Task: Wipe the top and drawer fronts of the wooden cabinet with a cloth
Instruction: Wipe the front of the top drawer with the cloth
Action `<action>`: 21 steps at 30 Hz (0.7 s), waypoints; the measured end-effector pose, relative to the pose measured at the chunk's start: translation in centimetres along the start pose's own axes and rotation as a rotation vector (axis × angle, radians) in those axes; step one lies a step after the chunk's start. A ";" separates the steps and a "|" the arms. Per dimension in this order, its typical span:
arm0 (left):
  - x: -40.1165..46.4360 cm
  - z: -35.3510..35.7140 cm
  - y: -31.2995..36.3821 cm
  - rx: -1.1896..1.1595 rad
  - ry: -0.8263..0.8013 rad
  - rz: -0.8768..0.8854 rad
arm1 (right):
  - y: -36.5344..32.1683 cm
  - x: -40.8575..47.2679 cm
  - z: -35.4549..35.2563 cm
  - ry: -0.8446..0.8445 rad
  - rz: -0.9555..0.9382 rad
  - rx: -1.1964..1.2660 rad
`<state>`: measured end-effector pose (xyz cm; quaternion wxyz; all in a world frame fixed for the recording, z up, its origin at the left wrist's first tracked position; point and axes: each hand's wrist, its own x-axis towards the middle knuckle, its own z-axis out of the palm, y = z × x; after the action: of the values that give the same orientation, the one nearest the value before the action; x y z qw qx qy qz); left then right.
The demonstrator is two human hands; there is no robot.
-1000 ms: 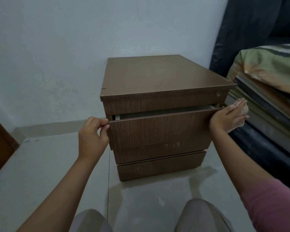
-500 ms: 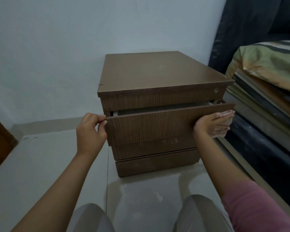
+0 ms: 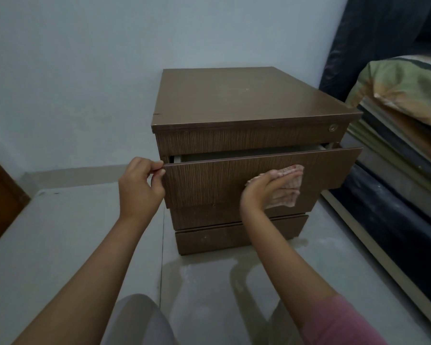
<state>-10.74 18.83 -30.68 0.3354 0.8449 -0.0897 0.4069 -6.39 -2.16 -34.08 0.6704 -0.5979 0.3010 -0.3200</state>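
A squat brown wooden three-drawer cabinet (image 3: pixel 246 145) stands on the pale grey floor (image 3: pixel 72 245) against the back wall, its wide upper drawer front (image 3: pixel 209 180) pulled partly open. My left hand (image 3: pixel 138 188) pinches that front's left edge between thumb and fingers, while my right hand (image 3: pixel 269 189), fingers flat and together, presses a thin pink checked cloth (image 3: pixel 290 188) against its right half. The cloth looks soft and limp, best held under a flat palm; the drawer likely slides easily, so steadying its edge seems wise.

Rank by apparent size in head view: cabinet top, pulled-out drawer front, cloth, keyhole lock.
1. cabinet top
2. pulled-out drawer front, nearer the camera, so its place against the top is unsure
3. cloth, partly under the right hand
4. keyhole lock
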 end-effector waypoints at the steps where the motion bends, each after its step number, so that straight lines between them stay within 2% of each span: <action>1: 0.0 0.0 0.0 -0.003 0.000 -0.001 | 0.0 -1.4 0.4 -0.041 -0.015 0.006; 5: 0.2 -0.2 0.0 -0.014 -0.017 0.003 | 0.6 -6.0 2.0 -0.164 -0.156 -0.011; 11: 0.7 -0.7 -0.4 -0.052 -0.040 0.013 | 1.8 -10.7 5.1 -0.239 -0.270 -0.060; 18: 0.7 -0.7 -0.8 -0.070 -0.034 0.037 | 3.8 -8.9 3.8 -0.216 -0.263 -0.086; 21: 0.7 -0.5 -0.8 -0.077 -0.021 0.026 | 3.2 -5.8 2.2 -0.145 -0.271 -0.089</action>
<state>-10.27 19.83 -30.30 0.3612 0.8345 -0.1197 0.3986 -7.99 4.01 -36.89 0.6138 -0.6837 0.1826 -0.3499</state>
